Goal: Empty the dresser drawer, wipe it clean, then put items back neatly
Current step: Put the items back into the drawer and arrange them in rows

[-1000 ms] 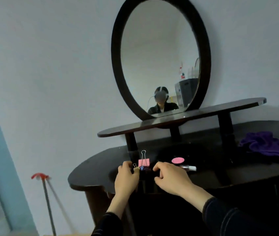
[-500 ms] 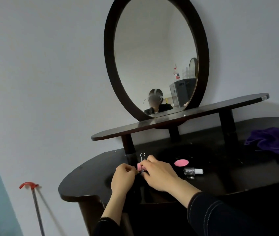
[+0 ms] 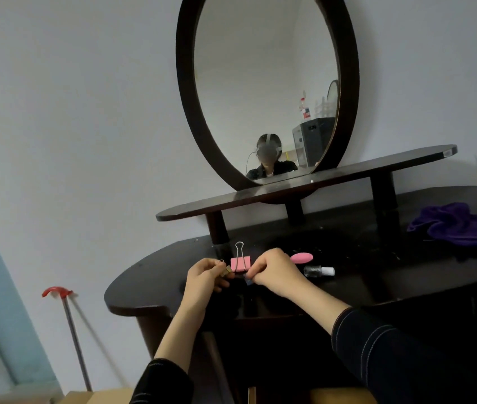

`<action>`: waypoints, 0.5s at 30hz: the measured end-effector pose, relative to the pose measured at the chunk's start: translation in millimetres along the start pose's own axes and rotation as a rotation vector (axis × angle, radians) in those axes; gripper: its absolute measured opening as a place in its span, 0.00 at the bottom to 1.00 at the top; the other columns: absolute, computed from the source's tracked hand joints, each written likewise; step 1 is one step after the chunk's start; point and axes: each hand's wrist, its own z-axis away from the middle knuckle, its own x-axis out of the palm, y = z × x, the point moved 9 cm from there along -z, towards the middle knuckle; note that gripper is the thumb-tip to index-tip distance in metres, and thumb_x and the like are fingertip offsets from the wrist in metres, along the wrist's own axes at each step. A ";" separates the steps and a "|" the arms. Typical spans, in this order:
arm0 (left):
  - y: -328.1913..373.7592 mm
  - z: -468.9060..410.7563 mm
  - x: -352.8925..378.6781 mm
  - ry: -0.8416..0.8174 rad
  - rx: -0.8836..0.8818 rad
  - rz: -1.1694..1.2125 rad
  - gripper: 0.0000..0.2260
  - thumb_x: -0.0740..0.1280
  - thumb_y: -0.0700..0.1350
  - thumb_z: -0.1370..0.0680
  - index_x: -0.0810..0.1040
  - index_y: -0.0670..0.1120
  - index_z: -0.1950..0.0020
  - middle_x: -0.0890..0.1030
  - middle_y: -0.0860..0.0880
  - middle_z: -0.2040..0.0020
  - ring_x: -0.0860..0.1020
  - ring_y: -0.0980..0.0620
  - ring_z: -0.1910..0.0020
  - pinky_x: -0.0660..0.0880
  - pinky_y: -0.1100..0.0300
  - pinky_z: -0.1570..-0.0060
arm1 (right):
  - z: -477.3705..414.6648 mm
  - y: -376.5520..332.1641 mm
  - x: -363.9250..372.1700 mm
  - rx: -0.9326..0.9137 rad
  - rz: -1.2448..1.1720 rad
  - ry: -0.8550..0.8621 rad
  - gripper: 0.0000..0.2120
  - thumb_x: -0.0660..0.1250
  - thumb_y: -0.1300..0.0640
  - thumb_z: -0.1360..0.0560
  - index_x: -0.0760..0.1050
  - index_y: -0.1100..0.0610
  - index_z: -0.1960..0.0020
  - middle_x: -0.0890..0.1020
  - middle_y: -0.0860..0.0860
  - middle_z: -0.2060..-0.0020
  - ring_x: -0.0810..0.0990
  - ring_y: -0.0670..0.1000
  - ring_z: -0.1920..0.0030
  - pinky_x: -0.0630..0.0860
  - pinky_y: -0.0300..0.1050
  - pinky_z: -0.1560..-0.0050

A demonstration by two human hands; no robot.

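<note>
On the dark dresser top (image 3: 150,275), we hold both hands close together near the front edge: our left hand (image 3: 206,277) pinches a small gold clip (image 3: 226,270) between thumb and fingertips, and our right hand (image 3: 275,271) curls its fingers on a small blue item (image 3: 249,281) too small to identify. Between the two hands, the pink binder clip (image 3: 240,263) stands on the surface with one wire handle raised. Just right of our right hand lie a pink oval piece (image 3: 301,257) and a nail polish bottle (image 3: 319,271) on its side, with the purple cloth (image 3: 459,225) well apart at the far right.
</note>
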 end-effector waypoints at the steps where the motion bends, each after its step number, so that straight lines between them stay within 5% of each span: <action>1: 2.2 4.5 3.2 -0.041 0.005 -0.017 0.06 0.66 0.41 0.20 0.79 0.40 0.54 0.86 0.44 0.60 0.80 0.52 0.66 0.74 0.61 0.65 | 4.4 1.9 -5.7 0.019 -0.058 0.005 0.12 0.70 0.68 0.31 0.88 0.55 0.58 0.86 0.46 0.64 0.84 0.44 0.58 0.77 0.36 0.53; 4: 10.1 18.1 7.7 -0.057 0.014 -0.064 0.06 0.66 0.41 0.20 0.80 0.42 0.55 0.86 0.45 0.60 0.80 0.53 0.65 0.74 0.63 0.64 | 16.1 5.4 -19.2 0.100 -0.195 0.017 0.11 0.68 0.71 0.30 0.87 0.60 0.58 0.82 0.50 0.71 0.80 0.47 0.67 0.78 0.39 0.59; 8: 27.3 57.7 21.0 -0.060 0.090 0.021 0.05 0.67 0.36 0.21 0.78 0.39 0.57 0.85 0.43 0.61 0.81 0.53 0.66 0.75 0.67 0.67 | 45.8 4.5 -25.7 0.244 -0.446 -0.060 0.11 0.65 0.73 0.27 0.85 0.65 0.55 0.82 0.58 0.68 0.79 0.49 0.69 0.78 0.37 0.65; 12: 34.0 115.6 31.4 -0.149 0.102 0.258 0.06 0.69 0.37 0.23 0.77 0.44 0.59 0.84 0.41 0.61 0.81 0.50 0.66 0.76 0.63 0.68 | 100.1 -2.0 -53.9 0.085 -0.493 -0.023 0.14 0.66 0.73 0.30 0.86 0.59 0.65 0.85 0.56 0.67 0.81 0.48 0.69 0.79 0.38 0.66; 15: -1.4 155.3 55.1 -0.261 -0.123 0.509 0.03 0.68 0.40 0.29 0.75 0.46 0.62 0.81 0.37 0.58 0.78 0.43 0.69 0.74 0.58 0.74 | 144.8 6.4 -53.3 0.012 -0.419 -0.154 0.14 0.65 0.69 0.32 0.85 0.54 0.66 0.85 0.55 0.68 0.80 0.47 0.68 0.77 0.38 0.68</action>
